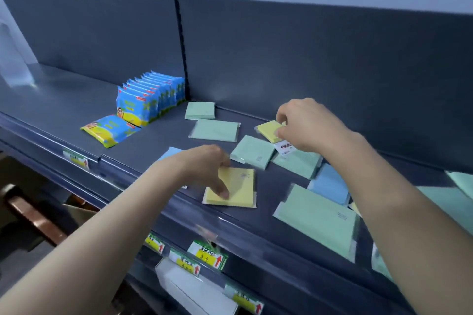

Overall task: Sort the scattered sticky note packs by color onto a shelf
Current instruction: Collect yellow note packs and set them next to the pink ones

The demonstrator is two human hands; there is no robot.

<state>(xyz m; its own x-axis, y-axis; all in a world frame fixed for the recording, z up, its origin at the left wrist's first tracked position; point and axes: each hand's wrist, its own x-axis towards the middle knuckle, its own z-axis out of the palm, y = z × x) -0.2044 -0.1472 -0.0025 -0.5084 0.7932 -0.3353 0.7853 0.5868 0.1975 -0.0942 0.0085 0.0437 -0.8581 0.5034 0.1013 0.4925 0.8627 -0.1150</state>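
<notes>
Sticky note packs lie scattered on a dark grey shelf (143, 143). My left hand (204, 166) grips a yellow pack (238, 186) near the shelf's front edge, thumb on top. My right hand (307, 125) pinches a smaller yellow pack (268, 130) farther back. Green packs lie at the back (200, 110), behind the middle (216, 130), at the middle (252, 151) and front right (317, 220). A blue pack (330, 184) sits under my right forearm, and another blue pack (170, 153) peeks out behind my left wrist.
A row of blue and yellow wipe packets (151, 94) stands at the back left, with one packet (110, 129) lying flat before it. Price tags (208, 256) hang along the front rail. More green packs (458, 194) lie at the far right.
</notes>
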